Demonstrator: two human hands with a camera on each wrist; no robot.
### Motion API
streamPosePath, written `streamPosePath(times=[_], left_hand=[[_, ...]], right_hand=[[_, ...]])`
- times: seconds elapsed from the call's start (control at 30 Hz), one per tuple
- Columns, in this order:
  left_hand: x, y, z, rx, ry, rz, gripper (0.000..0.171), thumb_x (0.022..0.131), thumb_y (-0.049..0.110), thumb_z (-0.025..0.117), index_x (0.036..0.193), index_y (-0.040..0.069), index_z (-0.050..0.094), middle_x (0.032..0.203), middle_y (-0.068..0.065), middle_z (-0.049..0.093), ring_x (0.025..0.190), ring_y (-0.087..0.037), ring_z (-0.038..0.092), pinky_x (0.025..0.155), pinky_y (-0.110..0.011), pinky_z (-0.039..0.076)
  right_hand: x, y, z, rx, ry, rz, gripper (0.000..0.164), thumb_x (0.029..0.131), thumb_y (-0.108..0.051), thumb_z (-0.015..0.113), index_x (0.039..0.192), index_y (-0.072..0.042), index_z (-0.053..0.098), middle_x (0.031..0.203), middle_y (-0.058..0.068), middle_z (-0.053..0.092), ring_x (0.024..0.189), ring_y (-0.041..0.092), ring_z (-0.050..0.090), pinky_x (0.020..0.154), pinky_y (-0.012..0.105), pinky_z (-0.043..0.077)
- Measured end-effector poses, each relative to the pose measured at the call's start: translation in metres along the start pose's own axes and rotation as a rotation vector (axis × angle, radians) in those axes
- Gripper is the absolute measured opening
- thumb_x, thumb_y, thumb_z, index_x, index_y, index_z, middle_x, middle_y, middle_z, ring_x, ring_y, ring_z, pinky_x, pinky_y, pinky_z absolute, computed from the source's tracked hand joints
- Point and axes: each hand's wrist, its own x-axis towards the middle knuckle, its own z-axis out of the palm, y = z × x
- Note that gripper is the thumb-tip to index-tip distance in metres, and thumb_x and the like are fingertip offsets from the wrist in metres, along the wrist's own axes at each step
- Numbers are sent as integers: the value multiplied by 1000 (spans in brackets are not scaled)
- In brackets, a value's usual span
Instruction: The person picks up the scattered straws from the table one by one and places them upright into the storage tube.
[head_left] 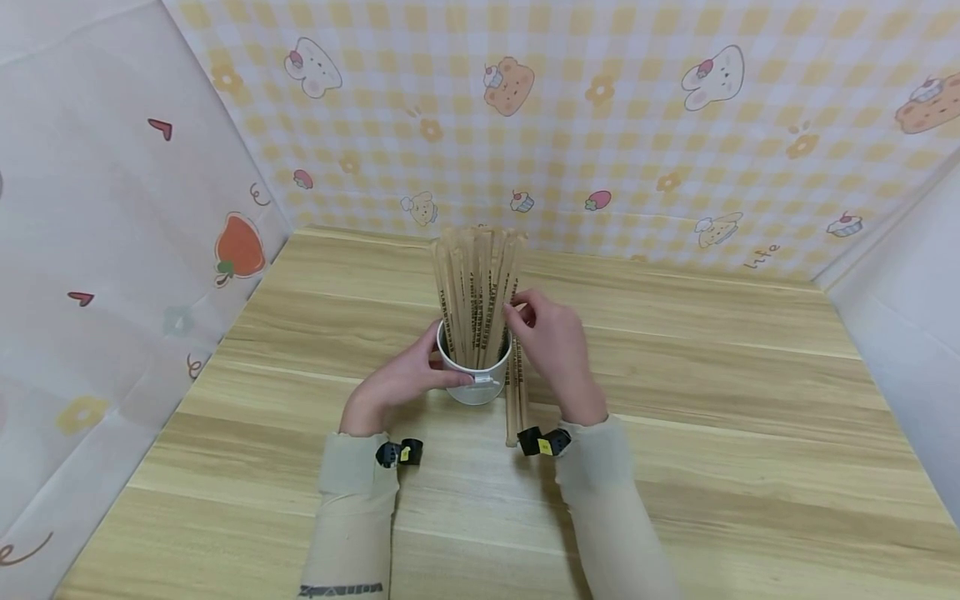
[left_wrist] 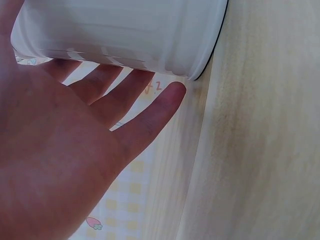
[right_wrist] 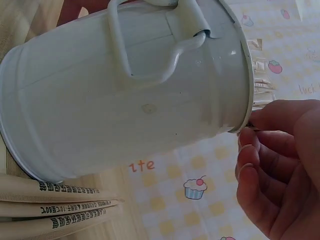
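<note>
A white metal bucket [head_left: 474, 393] with a wire handle stands on the table, packed with long brown paper-wrapped straws [head_left: 480, 283] printed with dark lettering. My left hand [head_left: 401, 375] grips the bucket from the left, thumb over the front near the rim and fingers round the far side; in the left wrist view the fingers of the hand [left_wrist: 75, 150] touch its wall [left_wrist: 125, 35]. At the bucket's right rim, my right hand [head_left: 555, 337] pinches a wrapped straw between thumb and forefinger. Several more straws [right_wrist: 50, 212] lie on the table right of the bucket, beneath that hand.
The wood-grain table [head_left: 712, 433] extends to both sides. Behind it hangs a yellow checked cloth [head_left: 600, 142] with cartoon prints, and a white printed cloth [head_left: 112, 208] covers the left side. Both wrists carry small black cameras [head_left: 543, 442].
</note>
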Motion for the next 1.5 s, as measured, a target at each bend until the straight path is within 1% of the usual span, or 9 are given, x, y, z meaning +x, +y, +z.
streamPosePath(times=[0.1, 0.27, 0.57, 0.73, 0.87, 1.0, 1.17, 1.33, 1.5], left_hand=[[-1, 1, 0, 3, 1, -4, 88, 74, 18, 73, 141, 28, 16, 129, -6, 40, 113, -23, 45, 95, -39, 34], [-1, 1, 0, 12, 5, -9, 88, 74, 18, 73, 140, 27, 16, 129, -6, 41, 113, -23, 45, 95, -39, 34], [0, 0, 1, 1, 3, -10, 91, 73, 17, 74, 141, 26, 14, 129, -5, 40, 112, -23, 45, 94, -40, 34], [0, 0, 1, 5, 4, -10, 92, 74, 15, 73, 142, 24, 13, 128, -7, 41, 110, -24, 47, 93, -39, 36], [0, 1, 1, 5, 4, -20, 92, 74, 16, 73, 142, 25, 12, 128, -7, 41, 111, -23, 46, 94, -39, 35], [0, -2, 0, 0, 0, -17, 91, 74, 19, 73, 141, 27, 13, 129, -7, 41, 112, -24, 46, 95, -40, 34], [5, -18, -1, 28, 15, 1, 90, 72, 24, 74, 140, 34, 15, 129, -4, 41, 112, -22, 46, 95, -40, 34], [9, -28, -3, 51, 24, 2, 91, 71, 28, 75, 137, 42, 15, 130, -1, 40, 111, -19, 47, 94, -38, 35], [8, -28, -3, 52, 27, 12, 90, 70, 28, 76, 137, 41, 16, 130, -1, 40, 111, -20, 47, 94, -38, 35]], right_hand=[[0, 0, 0, 1, -57, 30, 23, 87, -28, 57, 97, -9, 63, 67, -3, 58, 53, 11, 48, 49, 25, 39], [0, 3, -3, 65, -136, 68, 24, 88, -30, 55, 100, -10, 62, 68, -3, 57, 53, 11, 49, 49, 26, 41], [1, 27, -8, 210, -149, 211, 22, 90, -31, 52, 100, -14, 61, 69, 6, 61, 53, 18, 56, 48, 30, 45], [1, 41, -3, 232, -239, 295, 22, 89, -30, 52, 102, -13, 60, 77, 11, 63, 60, 25, 59, 50, 31, 46], [-1, 52, 6, 197, -351, 362, 29, 90, -33, 51, 108, -12, 57, 82, 9, 63, 66, 24, 60, 53, 31, 47], [-4, 60, 14, 116, -424, 369, 40, 89, -37, 50, 117, -10, 52, 84, 5, 63, 70, 19, 59, 63, 32, 46], [-8, 65, 22, 52, -491, 392, 57, 84, -48, 53, 126, -10, 44, 101, 6, 60, 85, 20, 57, 77, 39, 45], [-9, 61, 30, -18, -502, 439, 64, 79, -52, 57, 125, -9, 44, 100, 7, 59, 88, 23, 55, 77, 41, 44], [-10, 55, 38, -85, -443, 426, 56, 79, -52, 57, 109, -5, 53, 95, 7, 60, 80, 22, 56, 69, 37, 46]])
